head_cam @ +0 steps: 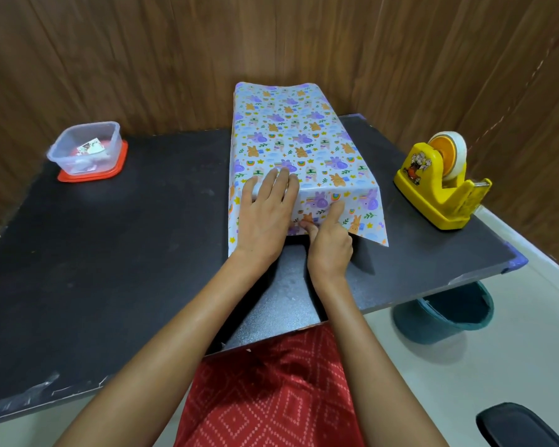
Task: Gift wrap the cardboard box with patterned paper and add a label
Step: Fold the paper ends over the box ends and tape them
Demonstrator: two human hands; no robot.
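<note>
a dark bench (110, 253) fills the view, with a wood-panelled wall behind it. its near edge is chipped and runs slanting across the bottom of the view.

at the far left, close to the back edge, a clear plastic tub (78, 156) stands on a red lid (118, 167), with small printed slips inside. a wide stretch of bare bench lies between the tub and the middle.

in the middle stands the cardboard box, covered in patterned paper (291, 130) with purple and orange animals on a pale ground. it runs from the back wall toward the person, and its far end juts past the back edge of the bench. at the near end the paper is folded down over the box face, and loose pointed flaps stick out at both lower corners.

the left hand (265, 211) lies flat over the near top edge of the box, fingers straight and pressing the paper. the right hand (329, 240) is just beside it, its forefinger and thumb against the folded-down paper and its other fingers curled; whether it pinches the flap's lower edge cannot be told.

to the right, well apart from the box, a yellow tape dispenser (439, 188) sits near the right edge. below that edge, a teal bucket (442, 321) stands on the pale floor.
</note>
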